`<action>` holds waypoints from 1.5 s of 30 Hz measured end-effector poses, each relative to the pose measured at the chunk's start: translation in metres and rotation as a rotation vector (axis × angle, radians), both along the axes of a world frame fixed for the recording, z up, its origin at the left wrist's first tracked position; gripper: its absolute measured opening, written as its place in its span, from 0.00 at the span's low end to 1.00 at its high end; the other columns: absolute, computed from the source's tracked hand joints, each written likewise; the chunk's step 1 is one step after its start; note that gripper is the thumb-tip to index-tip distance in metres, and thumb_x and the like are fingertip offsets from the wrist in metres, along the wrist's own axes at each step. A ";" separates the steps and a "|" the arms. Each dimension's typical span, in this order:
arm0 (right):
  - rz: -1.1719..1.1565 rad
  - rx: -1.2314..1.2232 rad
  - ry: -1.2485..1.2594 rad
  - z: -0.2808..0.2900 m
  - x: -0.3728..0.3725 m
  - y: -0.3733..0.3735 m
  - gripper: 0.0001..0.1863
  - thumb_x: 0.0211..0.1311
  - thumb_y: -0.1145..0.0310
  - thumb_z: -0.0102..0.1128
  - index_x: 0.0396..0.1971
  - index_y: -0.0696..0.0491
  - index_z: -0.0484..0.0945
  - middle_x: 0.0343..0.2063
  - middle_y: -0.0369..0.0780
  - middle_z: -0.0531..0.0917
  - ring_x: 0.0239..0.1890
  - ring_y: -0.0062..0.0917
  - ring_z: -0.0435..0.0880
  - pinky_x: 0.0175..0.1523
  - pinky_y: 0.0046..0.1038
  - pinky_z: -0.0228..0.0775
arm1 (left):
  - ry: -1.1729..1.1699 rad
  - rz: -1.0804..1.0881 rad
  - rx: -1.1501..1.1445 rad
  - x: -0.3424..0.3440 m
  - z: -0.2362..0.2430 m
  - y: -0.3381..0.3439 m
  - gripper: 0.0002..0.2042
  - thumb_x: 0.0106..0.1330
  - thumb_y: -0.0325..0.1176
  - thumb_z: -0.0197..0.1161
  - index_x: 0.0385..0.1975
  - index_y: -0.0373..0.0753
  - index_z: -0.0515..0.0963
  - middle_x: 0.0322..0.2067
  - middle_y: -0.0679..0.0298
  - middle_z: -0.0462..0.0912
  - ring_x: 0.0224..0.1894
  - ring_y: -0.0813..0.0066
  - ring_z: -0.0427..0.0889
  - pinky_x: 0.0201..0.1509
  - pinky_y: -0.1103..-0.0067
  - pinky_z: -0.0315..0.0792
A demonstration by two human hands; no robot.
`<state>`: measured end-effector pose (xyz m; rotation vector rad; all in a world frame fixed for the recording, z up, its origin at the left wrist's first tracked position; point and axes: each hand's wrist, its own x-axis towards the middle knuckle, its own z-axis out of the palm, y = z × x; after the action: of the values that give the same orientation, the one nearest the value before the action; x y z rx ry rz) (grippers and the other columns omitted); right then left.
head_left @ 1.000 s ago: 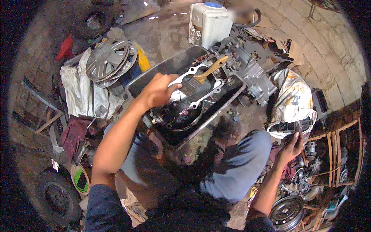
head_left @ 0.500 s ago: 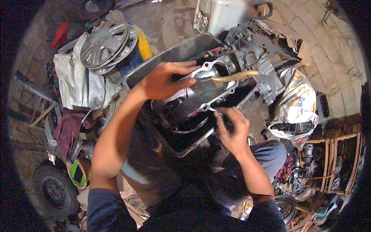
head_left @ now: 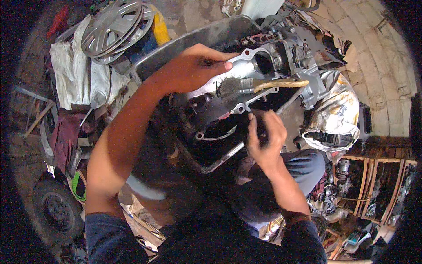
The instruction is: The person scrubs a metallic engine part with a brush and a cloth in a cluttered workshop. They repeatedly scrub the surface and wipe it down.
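Observation:
A large metal engine casing (head_left: 205,86) lies tilted in a dark rectangular tub (head_left: 176,43), its hollow side facing up. My left hand (head_left: 203,66) grips the casing's far rim, thumb on the inner side. A paintbrush (head_left: 282,84) with a pale wooden handle rests across the casing, its dark bristles inside. Close to the near flange with its bolt holes is my right hand (head_left: 267,135), thumb and index finger pinched together. A thin tip seems to stick out from them toward the flange, too small to name.
More metal engine parts (head_left: 303,61) sit at the tub's right end, with a white sack (head_left: 334,114) beyond. Wheel covers (head_left: 115,33) and a pale cloth (head_left: 74,79) are at the left, above a tyre (head_left: 57,209). A wooden rack (head_left: 373,185) stands right.
The view has shifted slightly. The casing now appears farther up, with more of the brush's bristles showing. My left hand still grips the rim; my right hand's pinch stays by the flange.

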<state>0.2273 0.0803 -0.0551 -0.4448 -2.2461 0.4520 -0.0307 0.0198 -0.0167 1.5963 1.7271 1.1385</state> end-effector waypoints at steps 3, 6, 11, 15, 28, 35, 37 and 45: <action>0.060 0.005 -0.068 0.004 -0.002 -0.015 0.05 0.54 0.79 0.67 0.29 0.57 0.78 0.22 0.45 0.77 0.24 0.41 0.76 0.32 0.40 0.63 | -0.020 -0.071 0.026 -0.010 -0.008 0.004 0.20 0.75 0.49 0.62 0.60 0.47 0.82 0.41 0.53 0.89 0.42 0.70 0.83 0.51 0.75 0.74; 0.000 0.013 -0.052 -0.001 -0.001 -0.012 0.06 0.55 0.79 0.66 0.27 0.57 0.76 0.22 0.46 0.76 0.25 0.43 0.76 0.32 0.42 0.63 | 0.089 -0.020 0.069 -0.008 -0.010 0.002 0.20 0.75 0.47 0.61 0.60 0.46 0.81 0.42 0.52 0.89 0.42 0.71 0.83 0.52 0.75 0.74; 0.105 -0.001 -0.043 0.002 -0.006 -0.022 0.08 0.56 0.79 0.65 0.24 0.56 0.73 0.20 0.45 0.72 0.23 0.42 0.73 0.31 0.42 0.61 | 0.017 -0.043 -0.077 -0.005 0.009 0.001 0.20 0.75 0.46 0.61 0.60 0.43 0.81 0.44 0.52 0.90 0.45 0.74 0.83 0.55 0.74 0.74; 0.006 -0.039 0.050 0.001 -0.011 -0.011 0.06 0.57 0.79 0.64 0.26 0.57 0.74 0.22 0.46 0.74 0.25 0.45 0.74 0.32 0.44 0.62 | 0.044 -0.044 0.043 -0.008 0.002 -0.003 0.20 0.75 0.45 0.60 0.59 0.42 0.81 0.46 0.54 0.90 0.46 0.76 0.83 0.56 0.75 0.74; 0.063 -0.049 0.007 -0.002 -0.011 -0.029 0.07 0.56 0.80 0.65 0.26 0.57 0.74 0.22 0.47 0.75 0.24 0.45 0.76 0.32 0.43 0.63 | -0.003 -0.070 -0.062 -0.010 0.011 -0.004 0.22 0.76 0.48 0.59 0.61 0.42 0.80 0.48 0.57 0.90 0.47 0.78 0.81 0.58 0.76 0.73; 0.050 -0.072 -0.023 -0.004 -0.006 -0.025 0.07 0.56 0.79 0.64 0.25 0.57 0.74 0.21 0.47 0.75 0.23 0.47 0.75 0.32 0.43 0.62 | -0.112 -0.147 -0.061 -0.018 0.003 0.003 0.24 0.75 0.49 0.58 0.62 0.40 0.78 0.48 0.57 0.89 0.48 0.80 0.79 0.57 0.77 0.73; 0.007 -0.076 0.036 -0.004 -0.009 -0.019 0.07 0.56 0.79 0.64 0.25 0.57 0.74 0.21 0.47 0.75 0.23 0.46 0.75 0.31 0.43 0.62 | -0.101 -0.152 -0.018 -0.020 -0.002 0.003 0.24 0.75 0.49 0.59 0.62 0.38 0.78 0.47 0.58 0.89 0.48 0.79 0.79 0.56 0.77 0.73; -0.046 -0.127 0.060 -0.003 -0.011 -0.022 0.04 0.57 0.80 0.63 0.29 0.58 0.76 0.24 0.48 0.79 0.24 0.46 0.78 0.31 0.41 0.66 | -0.107 -0.181 -0.043 -0.029 -0.004 0.006 0.24 0.76 0.49 0.59 0.59 0.34 0.80 0.44 0.63 0.89 0.45 0.80 0.78 0.54 0.78 0.74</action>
<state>0.2158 0.0584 -0.0583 -0.5405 -2.1527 0.5786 -0.0595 0.0259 -0.0205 1.5991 1.4969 1.0706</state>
